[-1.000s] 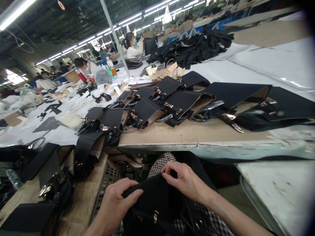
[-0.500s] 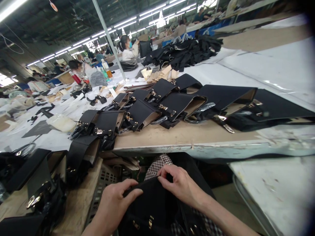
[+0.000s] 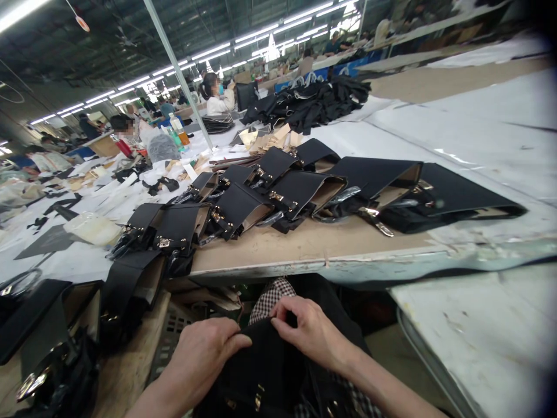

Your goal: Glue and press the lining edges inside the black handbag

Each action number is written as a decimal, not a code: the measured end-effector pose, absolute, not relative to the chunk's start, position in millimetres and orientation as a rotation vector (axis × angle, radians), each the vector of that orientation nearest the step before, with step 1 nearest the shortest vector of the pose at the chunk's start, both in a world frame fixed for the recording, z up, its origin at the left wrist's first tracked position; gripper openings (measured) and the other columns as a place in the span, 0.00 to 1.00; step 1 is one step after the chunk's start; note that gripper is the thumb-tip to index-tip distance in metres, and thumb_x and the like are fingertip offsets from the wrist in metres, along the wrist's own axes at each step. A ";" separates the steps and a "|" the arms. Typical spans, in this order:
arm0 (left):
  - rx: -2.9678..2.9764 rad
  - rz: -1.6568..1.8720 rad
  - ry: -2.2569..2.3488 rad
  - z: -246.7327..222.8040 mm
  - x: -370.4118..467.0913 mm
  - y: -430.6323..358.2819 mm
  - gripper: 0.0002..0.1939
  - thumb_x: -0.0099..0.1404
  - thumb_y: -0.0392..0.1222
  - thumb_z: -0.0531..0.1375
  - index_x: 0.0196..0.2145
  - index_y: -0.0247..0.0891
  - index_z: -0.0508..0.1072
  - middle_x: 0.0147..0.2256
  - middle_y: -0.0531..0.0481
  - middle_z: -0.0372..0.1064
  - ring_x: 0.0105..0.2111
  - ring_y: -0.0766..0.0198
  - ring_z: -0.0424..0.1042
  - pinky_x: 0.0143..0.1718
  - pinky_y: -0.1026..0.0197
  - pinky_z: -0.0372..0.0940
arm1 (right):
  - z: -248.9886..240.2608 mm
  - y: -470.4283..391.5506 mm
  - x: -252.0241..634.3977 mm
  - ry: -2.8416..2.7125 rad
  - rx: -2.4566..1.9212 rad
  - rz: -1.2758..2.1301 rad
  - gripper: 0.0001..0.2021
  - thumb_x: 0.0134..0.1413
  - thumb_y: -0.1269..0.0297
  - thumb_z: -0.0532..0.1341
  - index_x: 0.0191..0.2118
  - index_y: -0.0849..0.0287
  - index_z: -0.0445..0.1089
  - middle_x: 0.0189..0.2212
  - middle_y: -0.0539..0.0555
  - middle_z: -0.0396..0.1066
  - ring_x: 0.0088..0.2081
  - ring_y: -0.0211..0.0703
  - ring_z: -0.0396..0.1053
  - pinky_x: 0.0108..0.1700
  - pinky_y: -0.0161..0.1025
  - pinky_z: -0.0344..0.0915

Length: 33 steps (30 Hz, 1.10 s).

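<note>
A black handbag (image 3: 265,363) with gold fittings lies on my lap, its top edge towards the table. My left hand (image 3: 206,348) grips that edge on the left, thumb on the near face and fingers over the far side. Further right, my right hand (image 3: 304,328) pinches the same edge between thumb and forefinger. The bag's lower part is dark and hard to make out. Checked cloth (image 3: 272,297) shows on my leg beyond the bag.
Black handbags with gold clasps (image 3: 243,212) line the table (image 3: 313,249) ahead. More bags (image 3: 130,284) stand on a wooden surface at left, beside a plastic crate (image 3: 169,334). A worn white surface (image 3: 478,325) is at right. Co-workers sit across the table.
My left thumb and fingers have closed onto the bag's top edge. The right hand keeps its pinch. The view has shifted slightly, so the table and bags appear further left.
</note>
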<state>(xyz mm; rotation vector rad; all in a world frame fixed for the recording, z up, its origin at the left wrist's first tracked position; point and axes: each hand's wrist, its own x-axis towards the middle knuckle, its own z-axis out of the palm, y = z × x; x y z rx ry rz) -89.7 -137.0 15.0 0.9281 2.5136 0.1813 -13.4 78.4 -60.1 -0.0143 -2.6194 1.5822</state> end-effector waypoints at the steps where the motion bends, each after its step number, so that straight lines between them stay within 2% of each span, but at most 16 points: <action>1: 0.975 0.140 2.504 17.9 -90.7 -131.9 0.15 0.73 0.51 0.56 0.33 0.42 0.75 0.34 0.51 0.78 0.37 0.56 0.77 0.34 0.61 0.55 | -59.3 79.2 -13.4 -2.615 -0.026 1.585 0.08 0.55 0.73 0.61 0.27 0.56 0.65 0.33 0.49 0.77 0.37 0.43 0.73 0.42 0.39 0.64; 3: 1.057 0.098 2.455 23.1 -93.9 -122.6 0.14 0.74 0.50 0.55 0.35 0.43 0.74 0.35 0.51 0.78 0.38 0.54 0.77 0.34 0.60 0.54 | -56.8 82.7 -12.8 -2.605 -0.050 1.608 0.09 0.55 0.73 0.61 0.26 0.56 0.64 0.33 0.49 0.77 0.37 0.43 0.73 0.42 0.39 0.64; 5: 1.121 0.081 2.403 26.0 -98.4 -117.1 0.16 0.75 0.49 0.52 0.32 0.43 0.72 0.31 0.53 0.76 0.34 0.56 0.76 0.32 0.60 0.52 | -53.8 88.7 -11.1 -2.586 -0.051 1.666 0.09 0.55 0.73 0.61 0.26 0.56 0.64 0.33 0.49 0.78 0.37 0.42 0.74 0.43 0.38 0.65; 8: 1.160 0.141 2.352 25.8 -104.4 -116.9 0.20 0.75 0.50 0.51 0.26 0.41 0.67 0.24 0.55 0.67 0.27 0.62 0.69 0.29 0.61 0.49 | -51.2 98.3 -7.8 -2.550 0.018 1.771 0.08 0.56 0.72 0.62 0.27 0.57 0.67 0.36 0.48 0.79 0.39 0.42 0.75 0.44 0.37 0.65; 12: 1.109 0.284 2.311 22.7 -104.6 -122.6 0.21 0.75 0.51 0.51 0.25 0.41 0.65 0.23 0.57 0.61 0.25 0.65 0.64 0.29 0.62 0.50 | -51.5 102.5 -6.7 -2.558 0.066 1.782 0.06 0.57 0.71 0.64 0.29 0.56 0.71 0.37 0.48 0.80 0.40 0.43 0.75 0.46 0.38 0.66; 18: 1.066 0.353 2.299 17.5 -100.3 -126.1 0.19 0.75 0.49 0.51 0.26 0.41 0.66 0.24 0.57 0.62 0.27 0.65 0.65 0.29 0.63 0.50 | -50.8 93.0 -10.1 -2.596 -0.022 1.688 0.06 0.53 0.73 0.64 0.27 0.56 0.72 0.31 0.47 0.78 0.36 0.43 0.75 0.43 0.38 0.65; 22: 1.043 0.346 2.281 23.3 -103.1 -129.2 0.18 0.74 0.49 0.52 0.28 0.42 0.70 0.26 0.56 0.68 0.29 0.64 0.67 0.31 0.64 0.52 | -50.1 88.1 -10.9 -2.588 -0.080 1.697 0.07 0.50 0.75 0.64 0.26 0.57 0.68 0.31 0.47 0.78 0.36 0.42 0.74 0.42 0.38 0.65; 26: 0.979 0.276 2.231 38.3 -109.4 -122.6 0.11 0.67 0.54 0.61 0.35 0.46 0.76 0.31 0.56 0.75 0.32 0.60 0.72 0.31 0.64 0.54 | -48.9 80.1 -10.2 -2.513 -0.097 1.746 0.11 0.46 0.77 0.65 0.31 0.55 0.64 0.32 0.46 0.76 0.35 0.41 0.73 0.40 0.37 0.64; 28: 0.997 0.277 2.225 39.2 -111.9 -112.0 0.13 0.63 0.57 0.64 0.38 0.46 0.77 0.31 0.55 0.75 0.32 0.58 0.72 0.31 0.63 0.54 | -47.5 75.4 -10.4 -2.471 -0.068 1.778 0.13 0.45 0.78 0.65 0.33 0.55 0.64 0.32 0.45 0.76 0.36 0.41 0.73 0.40 0.37 0.64; 30: 1.021 0.319 2.198 32.7 -112.9 -98.5 0.16 0.61 0.57 0.65 0.36 0.43 0.77 0.30 0.55 0.73 0.30 0.59 0.70 0.30 0.63 0.54 | -44.7 74.2 -10.1 -2.423 -0.016 1.863 0.13 0.46 0.78 0.65 0.34 0.55 0.65 0.32 0.45 0.76 0.37 0.41 0.74 0.41 0.36 0.66; 33: 1.028 0.373 2.124 17.8 -111.2 -81.3 0.10 0.59 0.48 0.64 0.32 0.40 0.75 0.27 0.56 0.69 0.28 0.62 0.67 0.27 0.64 0.53 | -37.1 84.5 -0.5 -2.392 0.026 1.939 0.07 0.56 0.74 0.63 0.38 0.55 0.68 0.34 0.48 0.77 0.39 0.42 0.76 0.45 0.38 0.69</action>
